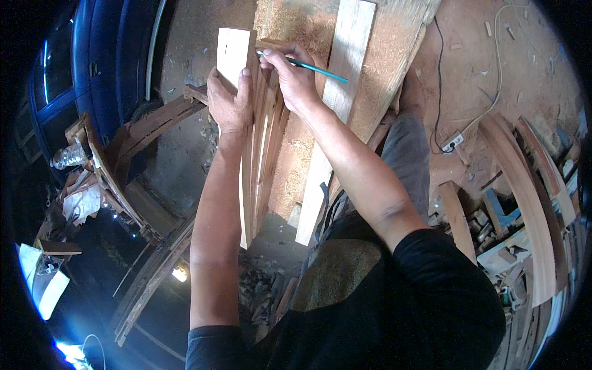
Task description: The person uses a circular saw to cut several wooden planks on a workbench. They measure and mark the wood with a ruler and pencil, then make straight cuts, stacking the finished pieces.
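Observation:
My left hand (229,106) is wrapped round a pale wooden board (233,52), its thumb on the side nearest my right hand. Between the fingers of my right hand (296,80) is a slim green pencil (320,71), slanting down to the right from its tip. That tip meets or nearly meets the right side of the board, close to its far end; exact contact is too small to tell. Several more narrow boards (266,135) lie side by side against the held one, partly covered by my hands and wrists.
Sawdust covers the wide wooden work surface (296,21), where a loose grey-white plank (351,46) lies. A power strip (452,143) with cords rests on the floor at right, near curved timber pieces (524,209). At left stand a blue car (111,55) and a wooden beam (154,129).

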A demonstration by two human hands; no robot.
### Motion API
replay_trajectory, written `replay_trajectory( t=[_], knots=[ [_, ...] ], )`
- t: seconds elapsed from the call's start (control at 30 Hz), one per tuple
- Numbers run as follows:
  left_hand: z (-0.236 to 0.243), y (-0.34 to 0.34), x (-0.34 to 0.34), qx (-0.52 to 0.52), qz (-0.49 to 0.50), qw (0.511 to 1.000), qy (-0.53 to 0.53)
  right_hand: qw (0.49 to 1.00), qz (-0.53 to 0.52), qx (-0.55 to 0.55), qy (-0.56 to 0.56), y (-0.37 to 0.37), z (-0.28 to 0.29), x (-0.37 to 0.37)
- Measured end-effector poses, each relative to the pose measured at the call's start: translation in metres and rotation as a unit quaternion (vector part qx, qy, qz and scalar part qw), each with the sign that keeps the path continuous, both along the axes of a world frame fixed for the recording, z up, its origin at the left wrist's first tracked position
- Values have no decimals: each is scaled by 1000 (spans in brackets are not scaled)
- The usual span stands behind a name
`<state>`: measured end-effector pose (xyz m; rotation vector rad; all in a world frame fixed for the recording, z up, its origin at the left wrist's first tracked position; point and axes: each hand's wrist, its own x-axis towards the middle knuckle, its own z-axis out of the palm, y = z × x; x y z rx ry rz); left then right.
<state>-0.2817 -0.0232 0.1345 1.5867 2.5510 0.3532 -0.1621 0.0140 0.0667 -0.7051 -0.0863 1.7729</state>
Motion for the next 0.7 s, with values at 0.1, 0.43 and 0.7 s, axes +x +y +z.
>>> replay_trajectory(
  t=[0.1, 0.43, 0.7],
  knots=[
    [1, 0, 1, -5, 4, 1000, -4, 1000, -2, 11, -5, 0, 0, 0],
    [-3, 1, -3, 5, -5, 1000, -3, 1000, -6, 6, -19, -2, -1, -3],
    [-3, 0, -4, -7, 0, 1000, 12, 1000, -3, 1, 0, -1, 2, -1]
  ],
)
